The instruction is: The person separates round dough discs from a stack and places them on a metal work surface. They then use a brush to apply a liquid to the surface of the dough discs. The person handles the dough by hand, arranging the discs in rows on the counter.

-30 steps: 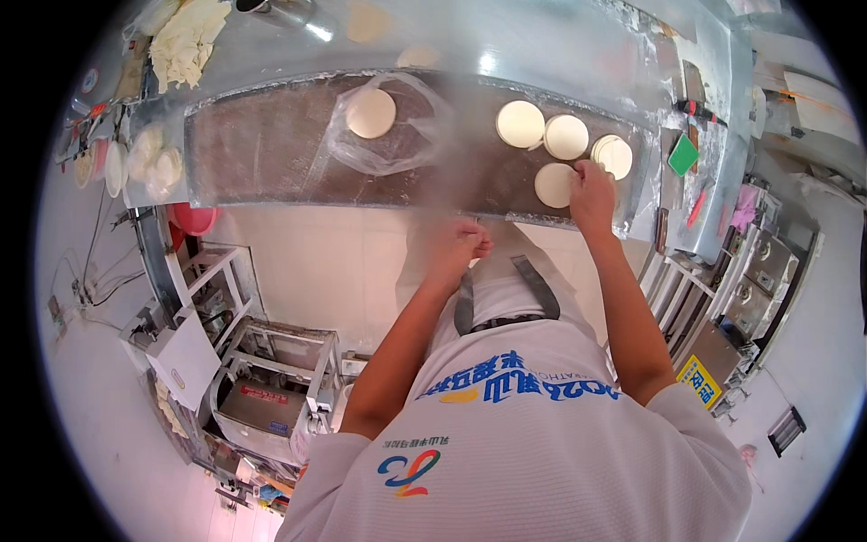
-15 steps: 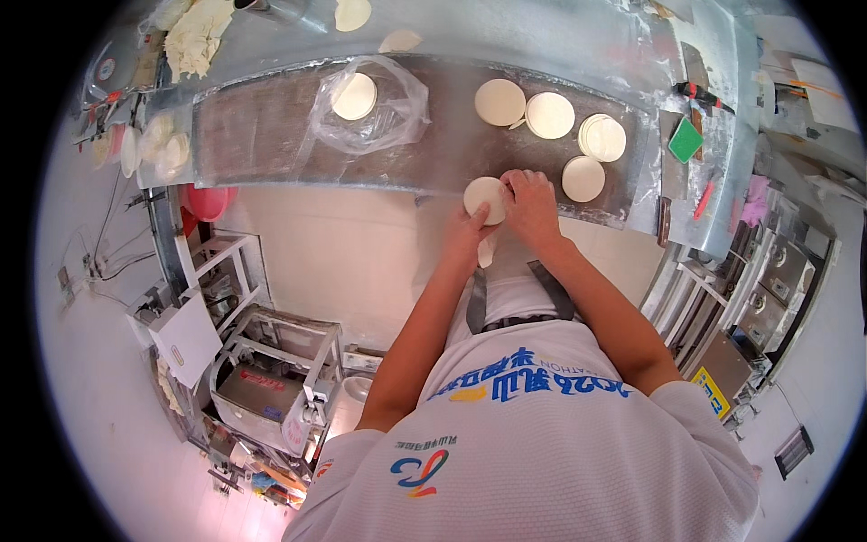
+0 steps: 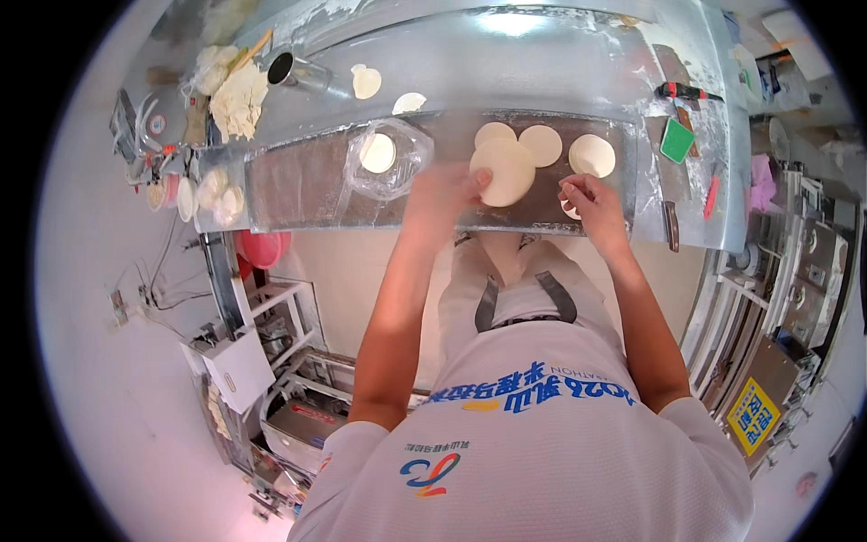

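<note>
A round, flat dough disc (image 3: 503, 172) is in my left hand (image 3: 442, 200), thumb on its near edge, raised over the dark board. The hand is blurred by motion. The disc partly covers two other dough rounds (image 3: 542, 145) lying behind it. To the right, my right hand (image 3: 596, 210) has its fingertips drawn together in a pinch; what is between them, if anything, is too small to make out. Under these fingers a dough round (image 3: 571, 210) is mostly hidden. Just beyond them lies a small stack of dough rounds (image 3: 591, 155).
A clear plastic bag (image 3: 404, 173) with a dough round on it lies left on the dark board (image 3: 298, 190). Farther back are a metal cylinder (image 3: 312, 76) and a dough heap (image 3: 238, 101). A green scraper (image 3: 676, 141) and a knife (image 3: 670, 226) lie right.
My hands have moved apart. The left has carried the dough disc forward over the board; the right has shifted right to the nearby rounds. The whole view has also shifted.
</note>
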A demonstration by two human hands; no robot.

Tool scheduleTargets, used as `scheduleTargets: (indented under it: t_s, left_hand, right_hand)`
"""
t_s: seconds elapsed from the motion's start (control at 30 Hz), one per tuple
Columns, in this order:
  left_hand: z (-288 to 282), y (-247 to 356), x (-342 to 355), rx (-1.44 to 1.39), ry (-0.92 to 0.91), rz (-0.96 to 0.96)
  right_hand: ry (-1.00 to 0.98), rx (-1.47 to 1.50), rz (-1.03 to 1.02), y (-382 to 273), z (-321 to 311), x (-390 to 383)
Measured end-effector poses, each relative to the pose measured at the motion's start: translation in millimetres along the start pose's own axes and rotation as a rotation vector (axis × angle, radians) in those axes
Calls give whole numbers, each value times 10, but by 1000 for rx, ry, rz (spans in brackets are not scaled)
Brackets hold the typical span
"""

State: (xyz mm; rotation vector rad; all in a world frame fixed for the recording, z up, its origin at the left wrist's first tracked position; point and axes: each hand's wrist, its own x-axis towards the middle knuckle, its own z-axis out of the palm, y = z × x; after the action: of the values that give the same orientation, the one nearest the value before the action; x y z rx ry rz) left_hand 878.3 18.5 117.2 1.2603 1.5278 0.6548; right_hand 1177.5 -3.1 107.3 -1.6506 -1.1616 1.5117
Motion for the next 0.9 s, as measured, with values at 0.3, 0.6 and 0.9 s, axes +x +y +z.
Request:
scheduleTargets:
  t_s: [0.3, 0.6, 0.9]
  left_hand:
    - [-6, 853, 27, 278, -121, -22]
    - [50, 1327, -36, 289, -229, -10]
    - [-308, 1259, -224, 115, -197, -117]
  right_hand:
    - [-12, 357, 3, -94, -81, 161]
    - [-622, 1224, 221, -441, 359, 411]
    - [-449, 239, -75, -869, 307, 86]
